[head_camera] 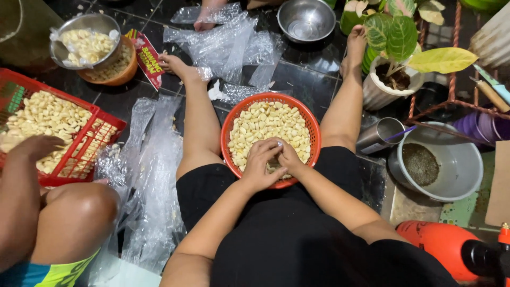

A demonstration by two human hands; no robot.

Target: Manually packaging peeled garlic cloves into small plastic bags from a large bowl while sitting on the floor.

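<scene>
The round red basket (234, 119) sat on the dark floor between the person's outstretched legs, filled nearly to the rim with pale, peeled garlic cloves (268, 125). At the basket's near edge the left hand (260, 165) and right hand (289, 157) met, fingertips pressed together around what looked like a single clove, though the piece itself was hidden. Judging by this, peeling or sorting was under way, and the next move would call for a fine pinch with the nails. Beyond the basket lay crumpled clear plastic bags (228, 45) and a steel bowl (306, 20). Left of the basket, another person's hand (34, 146) rested on a red crate (109, 125) of the same cloves.
</scene>
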